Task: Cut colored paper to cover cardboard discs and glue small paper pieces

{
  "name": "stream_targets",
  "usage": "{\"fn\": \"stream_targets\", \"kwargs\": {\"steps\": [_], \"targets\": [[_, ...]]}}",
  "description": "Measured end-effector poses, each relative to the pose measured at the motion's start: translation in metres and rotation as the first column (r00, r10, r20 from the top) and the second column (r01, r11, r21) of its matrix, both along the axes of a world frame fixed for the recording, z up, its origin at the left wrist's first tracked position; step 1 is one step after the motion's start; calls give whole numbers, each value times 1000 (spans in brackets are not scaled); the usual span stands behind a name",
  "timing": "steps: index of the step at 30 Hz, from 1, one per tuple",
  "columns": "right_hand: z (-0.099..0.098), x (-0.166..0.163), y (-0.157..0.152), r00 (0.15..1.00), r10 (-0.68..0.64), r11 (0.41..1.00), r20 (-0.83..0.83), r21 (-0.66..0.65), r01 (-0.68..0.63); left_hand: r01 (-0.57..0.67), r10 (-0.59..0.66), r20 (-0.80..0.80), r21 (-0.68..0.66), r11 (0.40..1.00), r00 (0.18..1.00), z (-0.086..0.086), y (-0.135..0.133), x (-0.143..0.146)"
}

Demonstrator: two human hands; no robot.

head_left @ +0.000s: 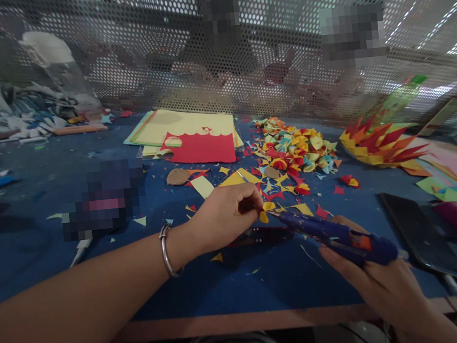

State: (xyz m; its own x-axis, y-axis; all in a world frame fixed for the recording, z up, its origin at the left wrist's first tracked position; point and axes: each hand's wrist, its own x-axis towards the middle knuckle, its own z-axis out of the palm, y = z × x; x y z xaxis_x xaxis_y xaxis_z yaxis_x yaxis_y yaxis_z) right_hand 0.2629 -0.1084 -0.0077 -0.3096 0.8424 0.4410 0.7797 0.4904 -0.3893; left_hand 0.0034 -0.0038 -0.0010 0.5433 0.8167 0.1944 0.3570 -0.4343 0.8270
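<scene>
My left hand (232, 211), with a silver bangle at the wrist, pinches a small folded yellow paper piece (267, 208) between thumb and fingers. Wrapped in my right hand (378, 281) is a blue hot glue gun (335, 236), its nozzle pointing left. The nozzle tip meets the yellow piece or lies right beside it; I cannot tell which. Beneath both hands a dark, long object (259, 236) lies on the blue table, partly hidden. Beyond them rises a pile of small folded paper pieces (300, 143) in yellow, red, orange and light blue.
Red cut paper (206, 148) rests on yellow sheets (191, 118). A spiky paper flower (379, 143) sits at right, near a black phone (420, 234) with a cable. A clear bottle (67, 73) stands at back left. A perforated metal screen (140, 56) closes the far side, people behind it.
</scene>
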Motion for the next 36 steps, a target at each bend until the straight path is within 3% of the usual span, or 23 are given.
{"fn": "stream_targets", "kwargs": {"steps": [16, 29, 36], "targets": [[-2, 0, 2, 998, 10, 998, -56, -59, -13, 4, -4, -6, -11, 1000, 1000, 2, -2, -1], [-6, 4, 0, 1000, 1, 1000, -3, 24, -1, 9, -9, -9, -6, 1000, 1000, 0, -1, -1], [-8, 6, 1, 1000, -7, 999, -18, -33, 7, 8, -8, -10, -6, 1000, 1000, 1, -1, 0]]}}
